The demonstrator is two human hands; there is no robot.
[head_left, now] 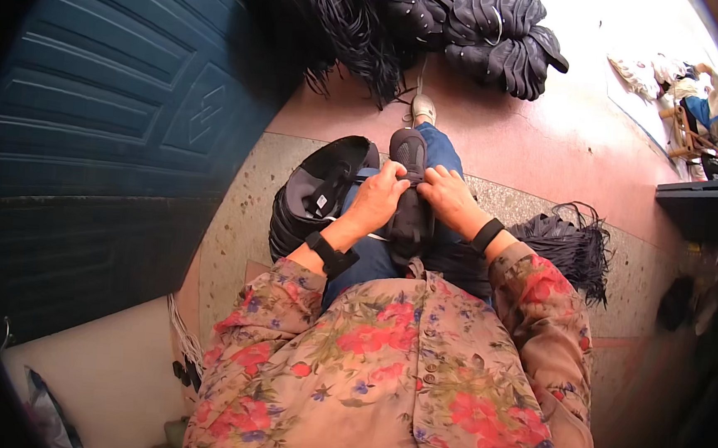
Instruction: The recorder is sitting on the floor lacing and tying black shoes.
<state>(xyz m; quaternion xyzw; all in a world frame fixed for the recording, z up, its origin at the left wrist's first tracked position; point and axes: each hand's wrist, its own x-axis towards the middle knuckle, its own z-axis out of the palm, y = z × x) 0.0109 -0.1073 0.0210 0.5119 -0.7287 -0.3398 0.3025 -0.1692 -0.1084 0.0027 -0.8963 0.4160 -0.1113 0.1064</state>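
A black shoe upper (410,221) lies lengthwise over my lap, its mesh toe end pointing away from me. My left hand (377,199) is closed at the upper's left edge, with thumb and fingertips pinched near the lacing area. From the other side my right hand (452,199) pinches the right edge at about the same height. Whether a thin lace is between the fingertips is too small to tell. Close by my left hand, a curved stack of black shoe uppers (286,219) rests against my leg.
A bundle of black laces (574,249) lies to my right. Farther ahead on the pink floor sit stacked dark uppers (504,55) and a heap of black strands (340,23). A blue panelled door (109,107) stands at left, a dark low table (698,191) at right.
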